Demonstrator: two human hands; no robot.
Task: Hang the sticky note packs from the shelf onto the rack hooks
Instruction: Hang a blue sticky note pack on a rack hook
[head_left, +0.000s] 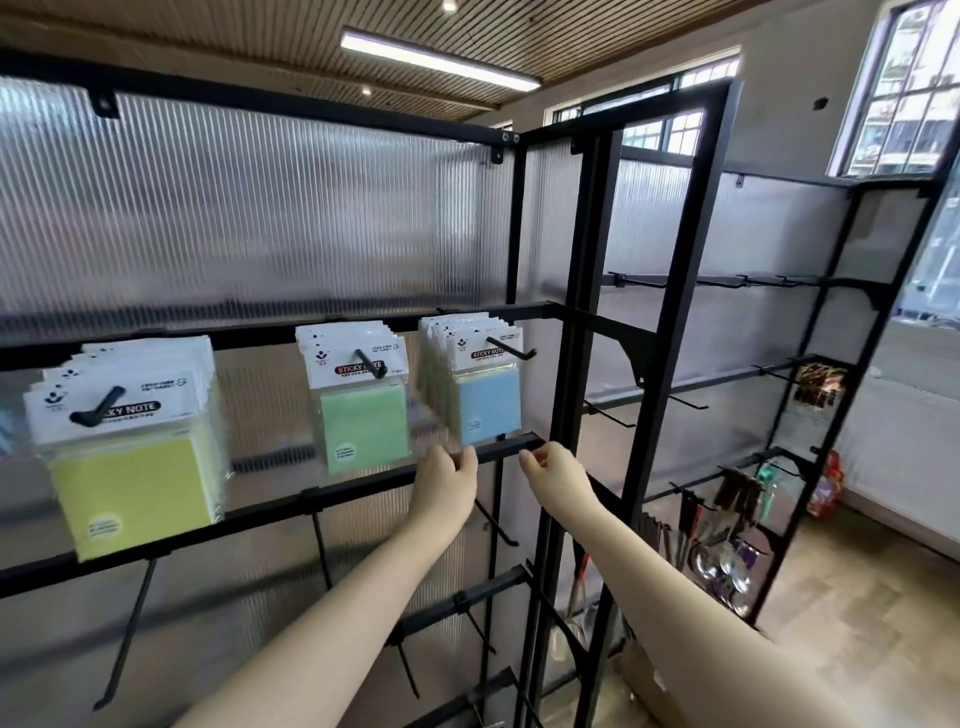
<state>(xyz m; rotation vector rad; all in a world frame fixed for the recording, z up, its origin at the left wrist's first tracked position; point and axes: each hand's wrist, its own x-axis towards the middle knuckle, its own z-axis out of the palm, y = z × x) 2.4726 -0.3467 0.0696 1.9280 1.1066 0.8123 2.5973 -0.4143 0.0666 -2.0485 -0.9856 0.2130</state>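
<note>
Blue packs (488, 400) blur at left; both hands' (449, 480) fingertips unclear.

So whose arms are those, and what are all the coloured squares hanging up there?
There is one picture, taken by a camera on a person's head, so you see their own two arms reaching forward. No robot here. The squares are packs of sticky notes hanging on hooks of a black metal rack: a yellow bunch, a green bunch and a blue bunch. The left hand and right hand are just under the blue bunch, beside a rack bar. Their fingers are curled, but I cannot tell whether they hold anything. Further right, another rack carries kitchen tools.
</note>
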